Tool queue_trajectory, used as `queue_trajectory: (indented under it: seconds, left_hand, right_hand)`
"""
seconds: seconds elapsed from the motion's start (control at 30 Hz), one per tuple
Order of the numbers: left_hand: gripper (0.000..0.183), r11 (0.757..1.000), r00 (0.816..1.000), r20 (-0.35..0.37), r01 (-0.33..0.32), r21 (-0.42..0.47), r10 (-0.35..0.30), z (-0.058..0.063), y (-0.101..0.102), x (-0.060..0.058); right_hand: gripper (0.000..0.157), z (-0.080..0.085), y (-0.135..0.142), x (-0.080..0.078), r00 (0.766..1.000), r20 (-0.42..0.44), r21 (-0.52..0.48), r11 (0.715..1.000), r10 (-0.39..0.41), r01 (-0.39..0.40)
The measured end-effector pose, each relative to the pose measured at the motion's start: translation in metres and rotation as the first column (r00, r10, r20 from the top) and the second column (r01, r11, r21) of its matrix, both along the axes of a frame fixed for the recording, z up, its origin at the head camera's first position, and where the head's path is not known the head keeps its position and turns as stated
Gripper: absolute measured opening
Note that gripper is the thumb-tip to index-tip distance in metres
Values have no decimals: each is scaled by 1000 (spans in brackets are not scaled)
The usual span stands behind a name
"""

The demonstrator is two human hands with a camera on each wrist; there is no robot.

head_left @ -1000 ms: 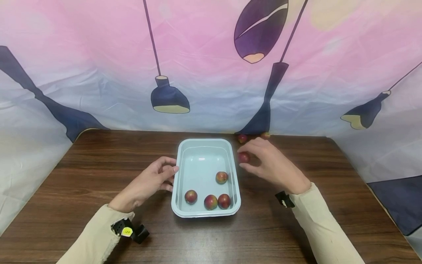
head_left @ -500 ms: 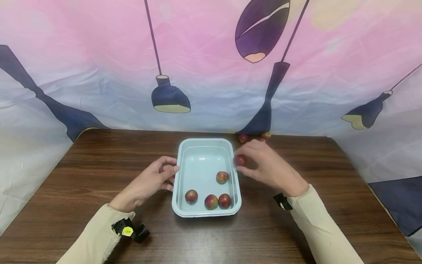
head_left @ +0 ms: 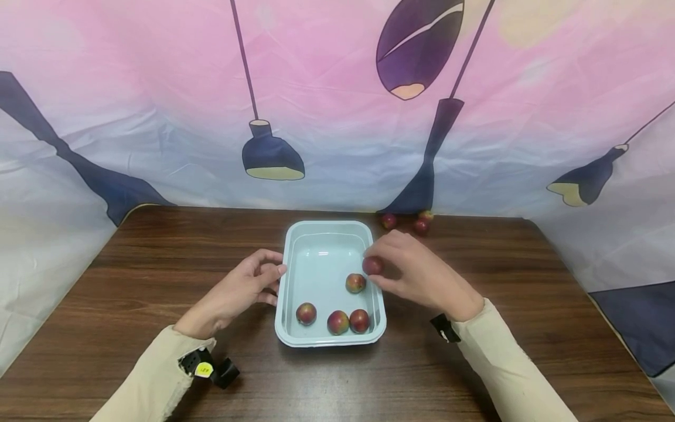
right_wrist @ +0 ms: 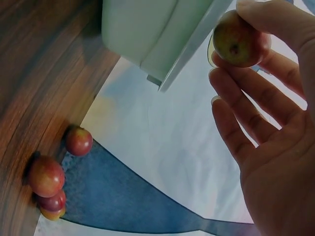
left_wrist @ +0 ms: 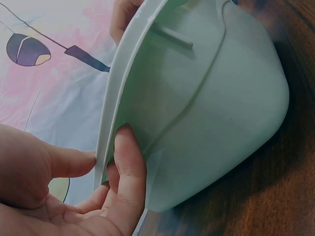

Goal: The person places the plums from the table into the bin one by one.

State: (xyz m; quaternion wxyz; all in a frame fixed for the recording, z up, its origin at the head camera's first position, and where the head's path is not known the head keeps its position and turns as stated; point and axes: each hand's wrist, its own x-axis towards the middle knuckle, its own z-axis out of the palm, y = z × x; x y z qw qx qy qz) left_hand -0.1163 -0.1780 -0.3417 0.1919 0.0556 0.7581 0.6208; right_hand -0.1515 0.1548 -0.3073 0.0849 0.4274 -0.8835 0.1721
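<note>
In the head view a pale mint-green tray (head_left: 321, 341) lies on the brown table, with several red-and-green plums in its near half, such as one plum (head_left: 306, 314) at the left. My left hand (head_left: 250, 281) pinches the tray's left rim; the left wrist view shows the thumb (left_wrist: 74, 162) on top and fingers beneath. Over the right rim, my right hand (head_left: 416, 272) pinches a dark red plum (head_left: 373, 265) between thumb and fingertips. This held plum (right_wrist: 241, 39) appears close by the tray wall in the right wrist view, the other fingers spread loosely.
More plums lie at the table's back edge, including a single plum (head_left: 388, 221) and a pair beside it (head_left: 420, 227). Behind the table hangs a patterned cloth (head_left: 327, 117). Dark wood (head_left: 174, 264) surrounds the tray.
My right hand has moved left and toward me with the plum, from beside the tray to over its right rim. My left hand stays at the left rim.
</note>
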Motion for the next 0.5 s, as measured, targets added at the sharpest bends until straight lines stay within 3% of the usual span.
queue_trajectory:
  seconds: [0.5]
  left_hand:
    - [46, 1000, 1000, 0, 2, 1, -2, 0, 0, 0]
  right_hand:
    - [27, -2, -6, 6, 1000, 8, 7, 1000, 13, -13]
